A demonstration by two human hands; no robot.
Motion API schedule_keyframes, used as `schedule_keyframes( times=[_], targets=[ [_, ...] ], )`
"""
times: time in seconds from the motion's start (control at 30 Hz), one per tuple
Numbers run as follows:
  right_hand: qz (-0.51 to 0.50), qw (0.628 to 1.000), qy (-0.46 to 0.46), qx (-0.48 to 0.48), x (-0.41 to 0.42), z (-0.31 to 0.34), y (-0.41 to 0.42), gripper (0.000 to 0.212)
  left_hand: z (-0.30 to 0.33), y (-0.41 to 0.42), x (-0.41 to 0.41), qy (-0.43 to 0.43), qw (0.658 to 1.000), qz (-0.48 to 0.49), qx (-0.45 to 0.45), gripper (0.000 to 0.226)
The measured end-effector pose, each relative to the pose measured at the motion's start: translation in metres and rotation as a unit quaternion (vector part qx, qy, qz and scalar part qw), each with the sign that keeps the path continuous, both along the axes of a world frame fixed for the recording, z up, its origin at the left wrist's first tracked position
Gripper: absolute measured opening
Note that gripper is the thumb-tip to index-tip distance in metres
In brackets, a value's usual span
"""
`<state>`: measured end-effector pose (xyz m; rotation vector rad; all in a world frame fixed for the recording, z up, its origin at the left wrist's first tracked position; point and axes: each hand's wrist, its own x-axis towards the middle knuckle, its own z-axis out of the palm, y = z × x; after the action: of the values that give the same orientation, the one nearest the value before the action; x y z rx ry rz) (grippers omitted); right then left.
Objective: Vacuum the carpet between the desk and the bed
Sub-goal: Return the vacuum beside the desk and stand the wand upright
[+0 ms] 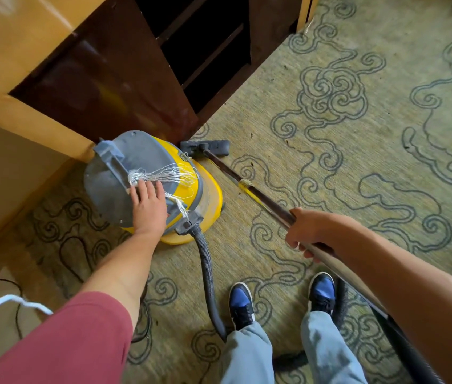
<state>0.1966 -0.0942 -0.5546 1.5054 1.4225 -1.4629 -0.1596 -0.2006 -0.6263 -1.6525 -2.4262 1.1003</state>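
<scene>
Far left: wooden desk (39, 59) w/ dark panel, its corner just behind the vacuum canister (147, 184), yellow body, grey lid, tilted toward the desk; can't tell if touching it. White strings (164, 176) lie over the lid. Left hand (148, 203) rests flat on the lid, fingers straight and spread, palm down, gripping nothing; L forearm runs up from bottom-left, red sleeve (61, 342) at the upper arm. Grey hose (208, 278) leaves the canister's near side, curves down past the left shoe (241, 303). Next right: floor head (205, 148) sits on the carpet (357, 134) just beside the desk's corner, close behind the canister. Wand (249, 189) is the long axis: diagonal, from the head at upper-left down-right to the right hand (306, 234), yellow tape band midway. R hand wraps the wand, fingers curled under, thumb side toward the head; R forearm enters from lower-right. So head lies fwd and left of the R hand, R hand is the one driving; L hand nearer the canister only. Open carpet to be done spreads right of the wand. Judgement: next stroke prob needs the wand swung rightward, or the canister shifted first since it crowds the head. Bed not in view.
</scene>
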Motion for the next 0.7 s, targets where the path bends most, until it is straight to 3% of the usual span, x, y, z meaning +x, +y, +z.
schedule_keyframes(
  times=[0.3,0.6,0.7],
  targets=[
    [0.008,1.0,0.012,0.005,0.0003,0.0012,0.0019,0.045,0.0019,-0.003,-0.0073,-0.009,1.0,-0.021,-0.014,0.096],
    [0.016,1.0,0.019,0.001,0.002,0.0036,0.0048,0.039,-0.0047,-0.0021,-0.0034,0.005,1.0,-0.016,-0.008,0.085],
    [0.02,1.0,0.014,0.003,0.0002,0.0057,0.0063,0.042,-0.0036,-0.0021,-0.0031,0.009,1.0,-0.023,-0.017,0.093]
  ],
)
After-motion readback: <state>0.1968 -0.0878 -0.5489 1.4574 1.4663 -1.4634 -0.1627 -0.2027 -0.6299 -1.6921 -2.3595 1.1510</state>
